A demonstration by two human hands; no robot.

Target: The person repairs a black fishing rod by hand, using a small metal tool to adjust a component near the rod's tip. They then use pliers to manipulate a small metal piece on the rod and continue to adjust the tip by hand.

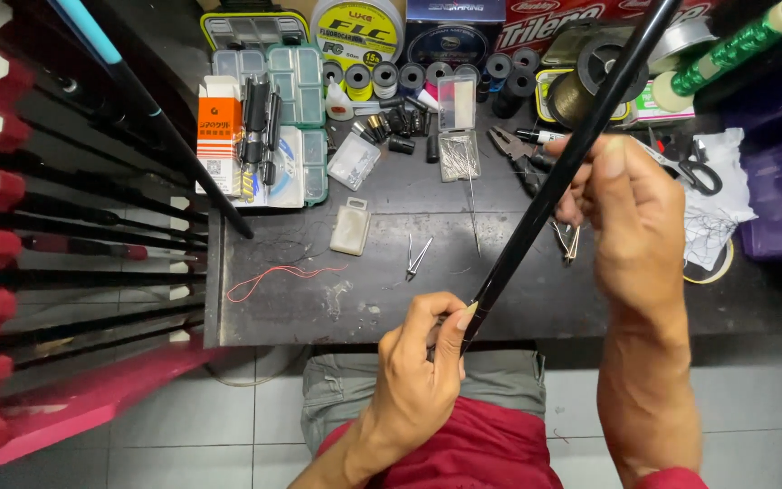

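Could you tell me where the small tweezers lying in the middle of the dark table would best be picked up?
Probably at the joined end of the tweezers, pinched from above. They lie flat on the table, tips splayed apart, with bare surface all around them.

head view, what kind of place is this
Probably a fishing rod repair or tackle workbench. Spools of line and compartment boxes crowd the dark table, rods rest in a red rack, and both hands hold a black rod blank.
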